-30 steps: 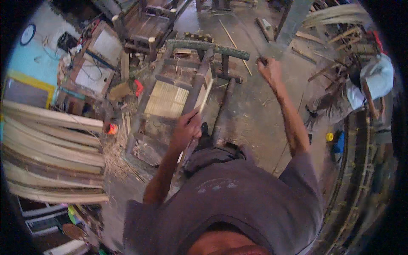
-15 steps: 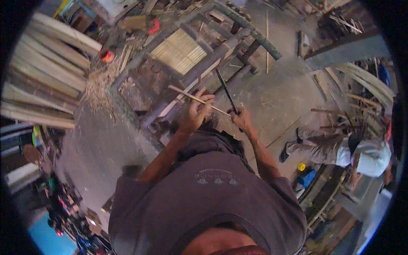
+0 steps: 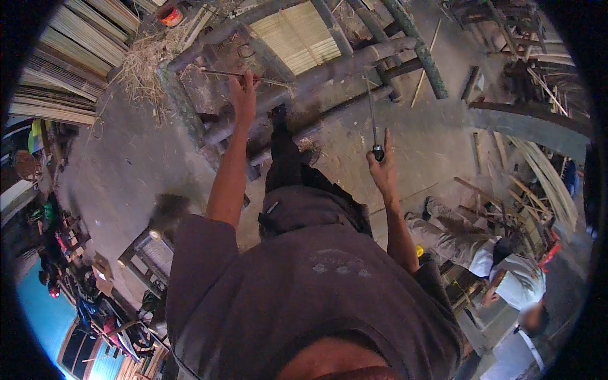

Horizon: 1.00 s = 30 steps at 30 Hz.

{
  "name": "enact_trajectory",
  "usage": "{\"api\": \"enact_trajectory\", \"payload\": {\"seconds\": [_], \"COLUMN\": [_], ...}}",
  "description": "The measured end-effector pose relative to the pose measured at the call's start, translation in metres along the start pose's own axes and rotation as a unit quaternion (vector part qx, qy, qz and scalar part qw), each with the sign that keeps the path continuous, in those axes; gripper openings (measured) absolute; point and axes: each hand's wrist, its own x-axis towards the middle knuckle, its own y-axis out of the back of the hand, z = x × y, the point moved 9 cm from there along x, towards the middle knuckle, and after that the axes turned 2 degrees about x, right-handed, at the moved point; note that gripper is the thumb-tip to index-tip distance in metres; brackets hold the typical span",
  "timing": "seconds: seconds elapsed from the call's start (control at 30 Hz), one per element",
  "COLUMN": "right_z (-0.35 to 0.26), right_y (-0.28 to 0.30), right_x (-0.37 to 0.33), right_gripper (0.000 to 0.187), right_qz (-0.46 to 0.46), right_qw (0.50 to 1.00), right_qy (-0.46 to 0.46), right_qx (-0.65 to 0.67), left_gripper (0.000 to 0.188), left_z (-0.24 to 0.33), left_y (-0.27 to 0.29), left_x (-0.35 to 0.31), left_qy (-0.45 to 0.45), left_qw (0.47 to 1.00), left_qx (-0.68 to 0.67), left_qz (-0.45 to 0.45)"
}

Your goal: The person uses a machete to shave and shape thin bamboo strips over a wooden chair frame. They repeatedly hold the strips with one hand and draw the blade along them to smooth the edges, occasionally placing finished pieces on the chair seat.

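Note:
My left hand [image 3: 243,98] is stretched forward, its fingers closed on a thin wooden strip [image 3: 272,82] that lies crosswise over a frame of thick dark poles [image 3: 335,69]. In my right hand [image 3: 384,170] is a long, narrow-bladed knife [image 3: 372,114], gripped by its dark handle. The blade points away from me and the index finger reaches along beside the handle. The two hands are well apart. A panel of pale slats [image 3: 294,41] is set in the pole frame, just beyond the strip.
Shavings [image 3: 142,69] and a red-orange can [image 3: 169,15] are at the far left, beside stacked long strips [image 3: 76,57]. A pole frame with a pale panel [image 3: 157,259] stands near my left side. At right, a person in a white shirt [image 3: 522,278] is bent over among wood pieces.
My hands have moved apart: the left went forward and left with the strip, the right drew away with the knife. The strip no longer touches the right hand. My view has shifted.

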Motion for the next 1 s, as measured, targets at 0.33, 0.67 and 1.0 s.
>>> {"api": "enact_trajectory", "payload": {"seconds": [0.33,0.67,1.0], "right_z": [0.042,-0.011,-0.2], "right_y": [-0.016,-0.036,-0.05], "right_x": [-0.026,0.001,0.054], "right_gripper": [0.072,0.075,0.055], "right_qz": [-0.042,-0.076,-0.024], "right_qw": [0.978,0.976,0.973], "right_qy": [-0.191,-0.154,0.187], "right_qx": [-0.077,-0.13,-0.129], "left_gripper": [0.04,0.037,0.035], "left_z": [-0.056,-0.033,-0.012], "left_y": [0.011,-0.007,-0.101], "left_x": [0.025,0.027,-0.004], "left_qy": [-0.02,-0.064,-0.164], "left_qw": [0.996,0.992,0.899], "left_qx": [-0.071,0.111,0.367], "left_qz": [0.042,-0.001,-0.171]}}
